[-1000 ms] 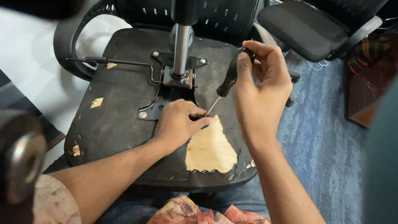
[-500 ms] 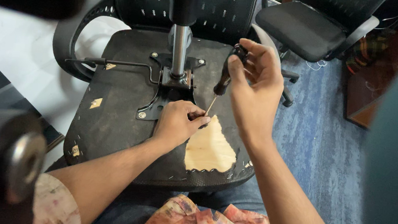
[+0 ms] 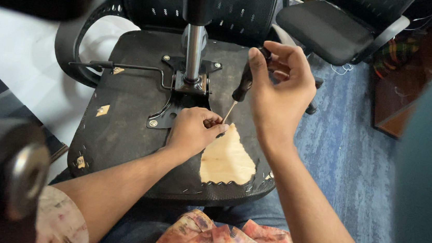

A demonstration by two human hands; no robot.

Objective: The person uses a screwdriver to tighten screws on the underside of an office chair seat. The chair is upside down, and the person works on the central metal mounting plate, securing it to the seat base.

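**Head view: two bare hands work a screwdriver on an upturned office chair**

Seen from above, a person sits with an overturned office chair seat [image 3: 121, 129] across the lap, its black underside facing up. The right hand [image 3: 280, 98] is wrapped around the black handle of a screwdriver [image 3: 241, 87], fingers curled tight at the top of the grip, the tool tilted so its thin metal shaft slants down and to the left. The left hand [image 3: 194, 130] rests on the seat's underside, fingers bunched narrowly around the tip of the shaft; whatever lies beneath those fingertips is hidden by them. The tip meets the seat just beside the metal mounting plate [image 3: 175, 107], which carries the silver gas-lift column [image 3: 193, 52] standing upright at the centre.

Just right of the left hand, the black covering is torn away, baring a pale triangular patch of plywood [image 3: 228, 161] that reaches to the seat's near edge. Smaller tears show the same wood at the left of the underside. A thin black lever [image 3: 122, 67] runs out from the plate toward the curved armrest [image 3: 72, 41]. A second black office chair [image 3: 333, 27] stands on the blue carpet [image 3: 349, 143] at upper right. Patterned fabric [image 3: 221, 239] shows at the bottom, over the person's lap.
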